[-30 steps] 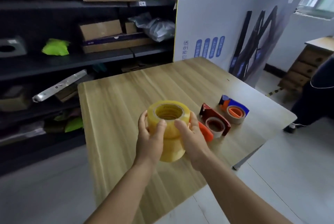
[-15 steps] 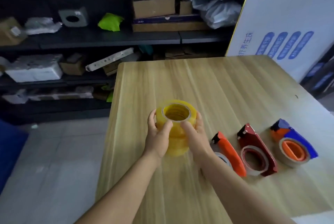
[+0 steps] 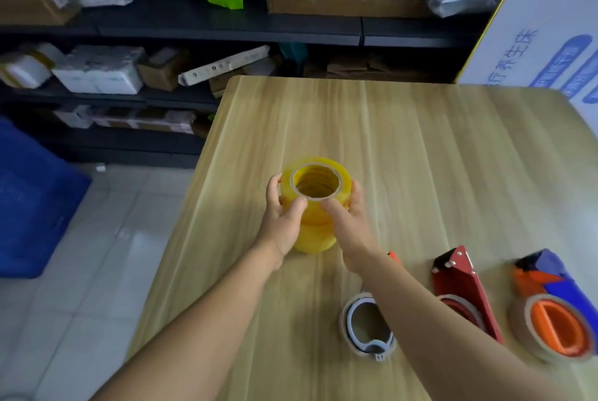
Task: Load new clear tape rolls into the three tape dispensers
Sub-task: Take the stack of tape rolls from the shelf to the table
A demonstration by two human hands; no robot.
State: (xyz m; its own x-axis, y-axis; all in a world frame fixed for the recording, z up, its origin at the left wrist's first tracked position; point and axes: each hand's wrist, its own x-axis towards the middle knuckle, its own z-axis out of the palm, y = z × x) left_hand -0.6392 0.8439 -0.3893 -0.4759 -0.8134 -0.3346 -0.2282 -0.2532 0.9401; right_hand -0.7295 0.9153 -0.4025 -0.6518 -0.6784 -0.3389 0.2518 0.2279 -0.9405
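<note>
A stack of yellowish clear tape rolls (image 3: pixel 315 229) stands on the wooden table (image 3: pixel 420 148). My left hand (image 3: pixel 283 217) grips its left side and my right hand (image 3: pixel 351 222) grips its right side, thumbs at the top rim. Three tape dispensers lie to the right near the front edge: an orange one (image 3: pixel 369 326) mostly hidden under my right forearm, a red one (image 3: pixel 462 290), and a blue and orange one (image 3: pixel 556 306). Each dispenser carries a nearly bare cardboard core.
Dark shelves (image 3: pixel 226 25) with cardboard boxes and wrapped parcels stand behind the table. A white printed board (image 3: pixel 550 28) leans at the right. A blue crate (image 3: pixel 29 200) sits on the tiled floor at the left.
The stack has come down onto the table with both hands still round it. The view has tilted down and left, so the dispensers now appear lower right.
</note>
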